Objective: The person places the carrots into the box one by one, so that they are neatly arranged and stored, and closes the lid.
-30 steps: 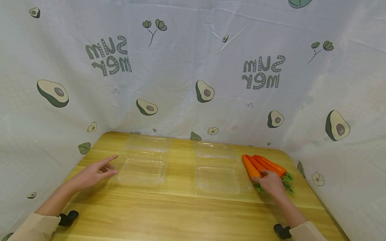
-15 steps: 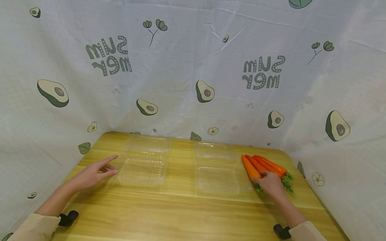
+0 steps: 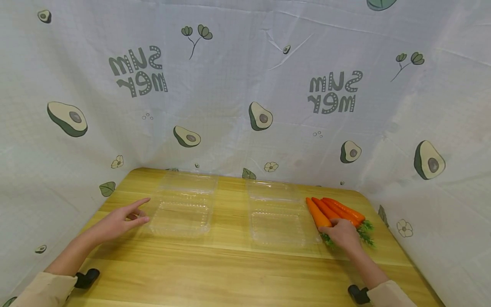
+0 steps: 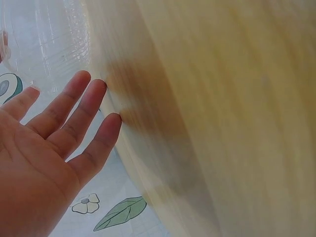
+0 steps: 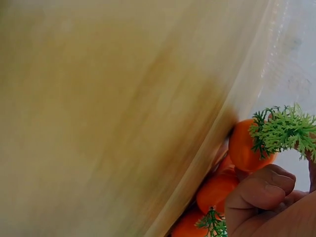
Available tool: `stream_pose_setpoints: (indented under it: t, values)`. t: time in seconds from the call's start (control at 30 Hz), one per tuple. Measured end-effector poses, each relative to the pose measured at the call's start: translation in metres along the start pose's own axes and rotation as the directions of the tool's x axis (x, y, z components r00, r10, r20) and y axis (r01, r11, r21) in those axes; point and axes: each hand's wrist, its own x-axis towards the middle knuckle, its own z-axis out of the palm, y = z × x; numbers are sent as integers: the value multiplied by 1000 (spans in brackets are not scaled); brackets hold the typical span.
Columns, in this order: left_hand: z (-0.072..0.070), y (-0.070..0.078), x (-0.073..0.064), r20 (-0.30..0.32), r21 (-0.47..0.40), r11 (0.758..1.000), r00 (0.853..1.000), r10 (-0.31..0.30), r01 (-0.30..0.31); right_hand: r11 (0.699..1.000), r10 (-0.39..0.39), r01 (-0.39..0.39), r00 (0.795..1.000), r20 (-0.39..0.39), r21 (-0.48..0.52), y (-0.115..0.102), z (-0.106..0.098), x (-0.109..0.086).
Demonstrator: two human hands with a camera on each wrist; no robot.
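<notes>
Several orange carrots (image 3: 343, 209) with green leafy tops lie side by side at the table's right. My right hand (image 3: 343, 234) grips the leftmost carrot (image 3: 317, 212) near its leafy end. In the right wrist view this carrot's rounded end (image 5: 247, 148) and feathery greens (image 5: 286, 131) show beside the curled fingers. My left hand (image 3: 122, 219) holds nothing, its fingers spread beside a clear plastic clamshell box (image 3: 180, 230). The palm of that hand (image 4: 39, 163) faces the left wrist camera. A second clear clamshell box (image 3: 278, 241) stands left of the carrots. Both boxes have their lids folded back.
The wooden table (image 3: 215, 277) has a white cloth (image 3: 230, 85) printed with avocados around its back and sides. A black strap piece (image 3: 87, 278) sits at the left wrist and another black piece (image 3: 359, 294) at the right.
The tip of the leftmost carrot has swung slightly left, away from its neighbours, and my right hand has shifted a little left with it. The left hand has stayed in place.
</notes>
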Motion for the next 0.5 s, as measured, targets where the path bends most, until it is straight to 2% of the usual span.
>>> stream_pose_setpoints:
  t: [0.5]
  values:
    - [0, -2, 1, -3, 5, 1000, 1000, -11, 11, 1000, -13, 13, 1000, 15, -16, 2, 0, 2]
